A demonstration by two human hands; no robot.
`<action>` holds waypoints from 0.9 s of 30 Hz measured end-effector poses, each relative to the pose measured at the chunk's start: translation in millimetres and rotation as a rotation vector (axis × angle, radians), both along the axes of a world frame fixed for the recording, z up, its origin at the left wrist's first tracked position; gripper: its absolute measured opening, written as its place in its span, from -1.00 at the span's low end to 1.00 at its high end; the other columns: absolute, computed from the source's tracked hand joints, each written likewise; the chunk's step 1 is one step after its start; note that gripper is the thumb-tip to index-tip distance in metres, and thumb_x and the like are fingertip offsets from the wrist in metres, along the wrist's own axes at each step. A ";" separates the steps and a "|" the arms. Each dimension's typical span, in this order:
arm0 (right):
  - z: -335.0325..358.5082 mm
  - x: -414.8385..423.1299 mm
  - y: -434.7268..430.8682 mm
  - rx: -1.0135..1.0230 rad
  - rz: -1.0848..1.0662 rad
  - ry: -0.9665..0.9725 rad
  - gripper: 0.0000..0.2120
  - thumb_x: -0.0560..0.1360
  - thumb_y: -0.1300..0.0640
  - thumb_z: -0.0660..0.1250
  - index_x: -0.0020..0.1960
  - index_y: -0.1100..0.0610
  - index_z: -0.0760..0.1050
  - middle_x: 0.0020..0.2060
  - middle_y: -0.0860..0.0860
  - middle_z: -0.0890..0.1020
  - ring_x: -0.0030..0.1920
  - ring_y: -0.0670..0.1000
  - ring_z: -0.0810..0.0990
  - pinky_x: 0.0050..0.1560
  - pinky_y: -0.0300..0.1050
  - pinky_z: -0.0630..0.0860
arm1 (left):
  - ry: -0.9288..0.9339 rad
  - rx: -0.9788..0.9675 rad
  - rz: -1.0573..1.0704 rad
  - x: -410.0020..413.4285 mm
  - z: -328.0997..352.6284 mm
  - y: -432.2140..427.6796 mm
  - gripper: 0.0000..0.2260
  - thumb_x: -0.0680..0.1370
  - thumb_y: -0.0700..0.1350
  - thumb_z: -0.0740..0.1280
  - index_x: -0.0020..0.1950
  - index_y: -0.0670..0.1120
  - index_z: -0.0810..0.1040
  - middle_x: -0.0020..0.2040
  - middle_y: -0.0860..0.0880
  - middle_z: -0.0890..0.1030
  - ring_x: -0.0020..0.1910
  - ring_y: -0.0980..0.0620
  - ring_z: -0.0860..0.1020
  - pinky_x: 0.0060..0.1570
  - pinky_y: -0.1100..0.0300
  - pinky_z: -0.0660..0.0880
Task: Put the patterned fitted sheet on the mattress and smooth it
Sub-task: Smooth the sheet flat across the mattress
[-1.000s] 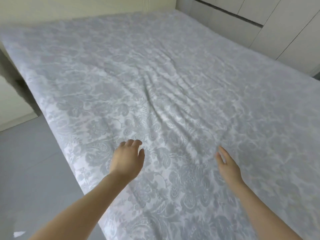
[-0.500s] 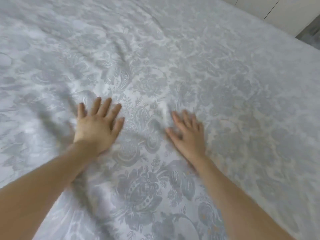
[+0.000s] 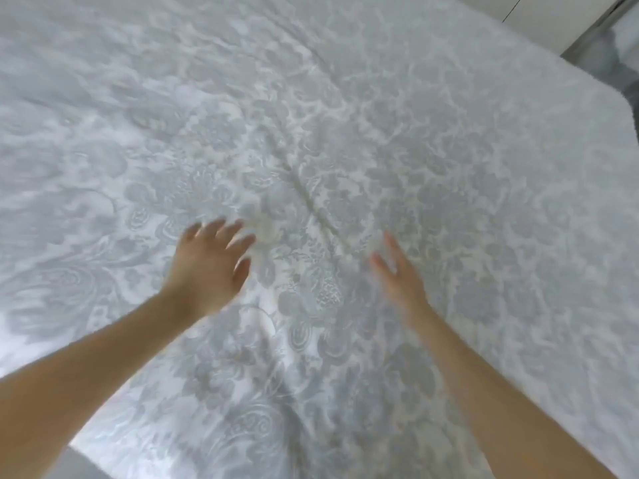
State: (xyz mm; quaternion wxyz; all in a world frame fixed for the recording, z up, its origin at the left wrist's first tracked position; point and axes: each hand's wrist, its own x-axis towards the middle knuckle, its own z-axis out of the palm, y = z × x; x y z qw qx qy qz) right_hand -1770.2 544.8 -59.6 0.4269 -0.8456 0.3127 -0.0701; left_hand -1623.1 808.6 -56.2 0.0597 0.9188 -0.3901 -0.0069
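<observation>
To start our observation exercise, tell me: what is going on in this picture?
A person is making a bed with bare hands. The patterned fitted sheet is already spread out, filling most of the view. The left hand and right hand reach over it with open fingers, both blurred, holding nothing. A crease runs through the fabric just beyond and between them, so the smoothing is not yet finished.

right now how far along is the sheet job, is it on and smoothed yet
Done: the patterned fitted sheet is spread across the whole surface in view and wraps over the far right corner. In hand: the left hand and right hand are open, fingers spread, over the middle; blur hides whether they press. Left: a crease runs away from between the hands, and softer folds lie nearer the front edge.
</observation>
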 end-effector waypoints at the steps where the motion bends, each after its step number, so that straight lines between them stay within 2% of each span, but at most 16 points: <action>1: -3.0 28.7 4.0 -0.035 -0.060 0.109 -0.47 0.59 -0.14 0.11 0.52 -0.08 0.10 0.51 -0.07 0.16 0.50 -0.04 0.12 0.48 -0.03 0.09 | 0.020 0.125 0.064 20.1 -6.0 2.6 -0.57 0.60 0.06 0.01 0.44 0.03 0.35 0.46 -0.11 0.33 0.44 -0.16 0.30 0.35 -0.26 0.16; 2: -18.0 46.8 21.8 -0.127 -0.041 0.249 -0.45 0.59 -0.17 0.05 0.53 -0.06 0.06 0.52 0.00 0.13 0.51 0.04 0.08 0.48 0.06 0.06 | 0.058 0.236 0.146 31.9 -18.1 18.1 -0.53 0.61 0.12 -0.07 0.52 0.09 0.11 0.55 -0.05 0.12 0.53 -0.09 0.08 0.39 -0.29 -0.04; 3: -38.7 52.2 55.1 -0.292 0.042 0.315 -0.42 0.57 -0.22 -0.01 0.53 -0.05 0.07 0.52 0.04 0.13 0.52 0.08 0.07 0.47 0.12 0.04 | 0.109 0.320 0.233 34.7 -34.9 46.1 -0.51 0.60 0.16 -0.17 0.54 0.12 -0.04 0.57 0.00 -0.02 0.54 -0.04 -0.06 0.39 -0.29 -0.14; 4: -54.6 47.2 108.2 -0.430 0.186 0.271 -0.42 0.55 -0.24 -0.05 0.52 -0.06 0.13 0.51 0.04 0.18 0.51 0.09 0.08 0.46 0.18 0.04 | 0.134 0.323 0.295 25.2 -51.3 83.1 -0.49 0.59 0.18 -0.26 0.54 0.13 -0.07 0.57 0.02 -0.05 0.54 -0.01 -0.09 0.41 -0.27 -0.16; 6: -69.2 -1.7 227.5 -0.476 0.594 0.069 -0.52 0.56 -0.17 0.05 0.43 -0.07 0.32 0.49 -0.03 0.24 0.52 0.04 0.09 0.46 0.22 0.02 | 0.134 0.209 0.319 -14.9 -72.3 156.7 -0.46 0.59 0.14 -0.27 0.54 0.06 0.08 0.54 -0.03 0.08 0.53 0.02 -0.02 0.47 -0.12 -0.14; 8: -66.3 -54.5 301.0 -0.412 0.882 -0.061 -0.60 0.51 -0.09 0.24 0.33 -0.07 0.44 0.47 -0.06 0.28 0.51 0.02 0.12 0.47 0.19 -0.01 | 0.172 0.184 0.333 -53.8 -74.0 206.0 -0.49 0.59 0.07 -0.15 0.51 -0.03 0.21 0.51 -0.08 0.21 0.53 0.04 -0.04 0.45 -0.06 -0.08; 9: -64.4 -68.5 311.2 -0.408 1.005 -0.078 -0.62 0.48 -0.09 0.31 0.28 -0.09 0.48 0.44 -0.07 0.33 0.50 0.01 0.16 0.48 0.16 -0.03 | 0.194 0.192 0.323 -66.3 -69.1 219.7 -0.50 0.58 0.04 -0.10 0.50 -0.05 0.23 0.50 -0.09 0.25 0.53 0.04 -0.04 0.42 -0.08 0.02; 11: -50.8 -68.4 295.0 -0.357 1.143 -0.024 -0.64 0.46 -0.06 0.37 0.25 -0.09 0.51 0.35 -0.09 0.46 0.43 -0.05 0.30 0.50 0.06 -0.03 | 0.249 0.193 0.318 -74.9 -54.3 228.5 -0.51 0.55 0.03 0.00 0.45 -0.05 0.33 0.44 -0.09 0.36 0.48 -0.03 0.20 0.23 -0.14 0.33; 12: -34.8 -58.2 279.1 -0.172 1.092 0.009 -0.65 0.50 -0.03 0.33 0.28 -0.06 0.50 0.34 -0.08 0.48 0.40 -0.07 0.34 0.50 0.02 0.07 | 0.265 0.175 0.327 -67.8 -43.2 224.8 -0.54 0.52 0.03 0.06 0.37 -0.05 0.44 0.37 -0.10 0.45 0.38 -0.09 0.37 0.05 -0.14 0.46; 14: -9.6 -29.2 244.9 0.060 0.809 -0.004 -0.63 0.59 -0.08 0.18 0.36 -0.04 0.42 0.37 -0.15 0.42 0.38 -0.18 0.36 0.42 -0.03 0.30 | 0.263 0.196 0.353 -43.4 -24.4 211.1 -0.69 0.46 -0.04 0.20 0.06 -0.10 0.65 0.10 -0.15 0.63 0.01 -0.21 0.60 -0.24 -0.05 0.54; 16: 14.8 3.8 201.0 0.084 0.471 -0.041 -0.63 0.59 -0.07 0.17 0.37 -0.06 0.38 0.32 -0.28 0.38 0.35 -0.27 0.35 0.39 -0.11 0.34 | 0.231 0.206 0.380 -13.2 -5.7 191.2 -0.72 0.44 -0.10 0.17 -0.24 -0.14 0.66 -0.21 -0.13 0.64 -0.29 -0.19 0.57 -0.31 0.03 0.51; 17: 23.0 21.7 179.3 0.096 0.341 -0.026 -0.64 0.59 -0.04 0.19 0.38 -0.07 0.36 0.32 -0.30 0.36 0.35 -0.28 0.33 0.41 -0.15 0.30 | 0.200 0.180 0.386 3.2 3.0 180.0 -0.72 0.44 -0.11 0.16 -0.26 -0.15 0.65 -0.27 -0.12 0.62 -0.32 -0.18 0.55 -0.29 0.04 0.49; 19: 36.6 53.4 141.3 0.137 0.150 0.050 -0.61 0.60 -0.03 0.18 0.42 -0.08 0.32 0.37 -0.23 0.36 0.37 -0.23 0.30 0.42 -0.24 0.20 | 0.155 0.117 0.400 33.0 16.3 155.4 -0.82 0.46 -0.18 0.28 -0.11 -0.17 0.67 -0.14 -0.17 0.65 -0.17 -0.22 0.57 -0.16 -0.04 0.49; 21: 35.1 74.2 110.4 0.081 0.046 0.114 -0.58 0.60 -0.05 0.16 0.45 -0.08 0.27 0.43 -0.15 0.32 0.41 -0.14 0.28 0.39 -0.21 0.17 | 0.166 0.063 0.403 57.2 18.6 132.6 -0.77 0.47 -0.19 0.34 0.10 -0.17 0.64 0.10 -0.21 0.62 0.07 -0.27 0.54 0.03 -0.13 0.46; 24: 22.5 102.5 78.6 -0.051 -0.032 0.190 -0.54 0.61 -0.07 0.13 0.49 -0.11 0.17 0.47 -0.10 0.26 0.44 -0.01 0.28 0.42 -0.07 0.19 | 0.137 0.039 0.352 91.8 16.6 108.9 -0.64 0.57 -0.09 0.23 0.37 -0.08 0.45 0.40 -0.18 0.40 0.40 -0.22 0.30 0.36 -0.11 0.22; 27: 5.5 135.9 54.8 -0.189 -0.077 0.266 -0.49 0.61 -0.07 0.10 0.53 -0.05 0.08 0.49 -0.04 0.22 0.44 0.06 0.28 0.42 0.03 0.21 | 0.037 0.043 0.260 140.1 12.0 99.0 -0.56 0.63 -0.02 0.07 0.52 0.00 0.17 0.54 -0.11 0.13 0.53 -0.14 0.04 0.49 -0.03 -0.03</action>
